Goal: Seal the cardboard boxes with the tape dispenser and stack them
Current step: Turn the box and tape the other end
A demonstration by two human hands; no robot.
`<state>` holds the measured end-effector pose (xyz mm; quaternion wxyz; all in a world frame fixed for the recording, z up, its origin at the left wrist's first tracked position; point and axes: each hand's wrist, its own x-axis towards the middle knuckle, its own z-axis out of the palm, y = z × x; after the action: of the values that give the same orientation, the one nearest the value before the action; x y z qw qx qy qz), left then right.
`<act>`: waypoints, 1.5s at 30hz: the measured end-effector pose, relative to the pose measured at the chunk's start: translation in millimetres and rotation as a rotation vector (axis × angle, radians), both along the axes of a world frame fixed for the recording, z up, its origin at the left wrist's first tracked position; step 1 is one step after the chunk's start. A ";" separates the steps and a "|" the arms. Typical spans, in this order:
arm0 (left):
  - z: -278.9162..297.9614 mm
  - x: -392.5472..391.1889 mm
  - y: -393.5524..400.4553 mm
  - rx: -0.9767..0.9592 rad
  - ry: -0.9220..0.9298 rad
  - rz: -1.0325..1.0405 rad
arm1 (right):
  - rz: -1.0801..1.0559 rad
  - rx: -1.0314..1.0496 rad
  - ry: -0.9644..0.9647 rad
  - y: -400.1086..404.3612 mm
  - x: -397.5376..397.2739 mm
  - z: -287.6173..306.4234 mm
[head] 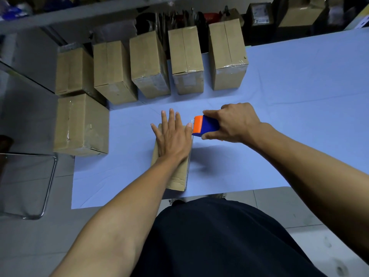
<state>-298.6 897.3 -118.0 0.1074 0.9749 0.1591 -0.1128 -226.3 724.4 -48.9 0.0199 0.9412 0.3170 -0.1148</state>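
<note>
A small cardboard box (178,174) lies on the light blue sheet (279,136) in front of me. My left hand (171,136) presses flat on its top with straight, spread fingers. My right hand (233,122) grips a blue and orange tape dispenser (203,125) at the box's far right corner, its orange end close to my left thumb. Much of the box top is hidden under my left hand and forearm.
Several taped cardboard boxes (147,64) stand in a row along the sheet's far edge, with another box (81,124) on the floor at the left. A metal-framed stool (28,186) stands at the left. Shelves with clutter (179,19) run behind.
</note>
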 end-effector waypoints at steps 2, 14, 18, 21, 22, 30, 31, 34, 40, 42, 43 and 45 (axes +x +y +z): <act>-0.5 -0.2 -1.3 -0.002 -0.008 -0.010 | -0.016 0.006 0.009 4.1 0.6 1.2; -1.0 -1.0 -1.2 -0.029 -0.029 -0.008 | -0.202 -0.021 0.112 28.0 -26.1 -40.3; 2.1 -1.9 4.0 -0.156 -0.115 0.029 | -0.277 -0.003 0.096 22.3 -13.2 -54.9; 6.9 -7.9 19.1 -0.464 -0.331 0.227 | -0.329 0.074 0.150 28.9 -6.7 -71.8; 8.9 -10.9 26.2 -0.534 -0.378 0.307 | -0.335 0.097 0.189 30.4 -7.0 -76.9; 12.5 -15.3 53.0 -0.690 -0.264 0.567 | -0.314 0.233 0.286 36.7 -23.9 -106.0; 12.2 -16.6 53.1 -0.696 -0.267 0.594 | -0.321 0.212 0.234 38.3 -26.2 -108.7; 10.5 -18.2 53.6 -0.702 -0.316 0.654 | -0.405 0.313 0.153 39.5 -28.7 -104.6; 9.6 -15.4 52.2 -0.742 -0.400 0.711 | -0.553 0.719 0.267 60.9 -35.2 -67.2; 9.3 -15.1 52.2 -0.762 -0.412 0.728 | -0.584 0.786 0.304 68.5 -38.9 -61.5; 9.9 -15.3 52.6 -0.772 -0.418 0.740 | -0.605 0.809 0.316 70.9 -40.5 -58.6; 13.0 -13.9 55.3 -0.787 -0.449 0.761 | -0.620 0.839 0.322 75.4 -42.6 -50.4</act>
<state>-312.6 952.6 -105.0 0.5248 0.7362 0.4171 0.0924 -268.8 799.8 -99.3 -0.4410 0.8883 0.0421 -0.1213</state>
